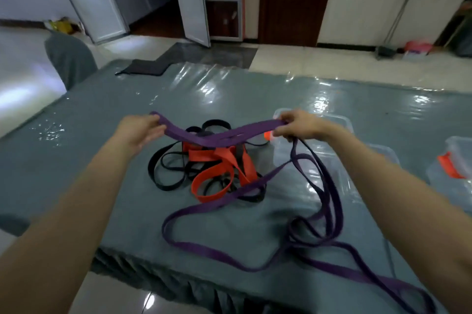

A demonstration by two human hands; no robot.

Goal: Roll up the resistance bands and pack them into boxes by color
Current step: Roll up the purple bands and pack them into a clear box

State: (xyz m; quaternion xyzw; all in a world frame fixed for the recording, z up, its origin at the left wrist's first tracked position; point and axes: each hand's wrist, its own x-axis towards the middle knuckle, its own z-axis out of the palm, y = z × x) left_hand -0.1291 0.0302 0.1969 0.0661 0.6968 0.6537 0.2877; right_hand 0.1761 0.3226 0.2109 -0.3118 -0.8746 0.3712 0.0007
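1. Above the table's (76, 160) centre, a purple band (222, 136) is held stretched between both hands, sagging in the middle.
2. The left hand (143, 129) is curled round one end of it and the right hand (298, 126) is clamped on the other. The hands are kept well apart.
3. More purple loops (255, 260) hang from the right hand. They are trailed over the table toward its near edge and near-right corner.
4. Under the held band, orange bands (219, 160) and black bands (163, 168) are left in one tangled, unrolled pile on the table.
5. One clear box (339, 119) is seen just beyond the right hand. A second clear box (459, 145) at the right edge is loaded with an orange band (449, 165).
6. The table is covered in grey cloth under a glossy sheet. A grey-covered chair (69, 55) is set at its far-left corner.
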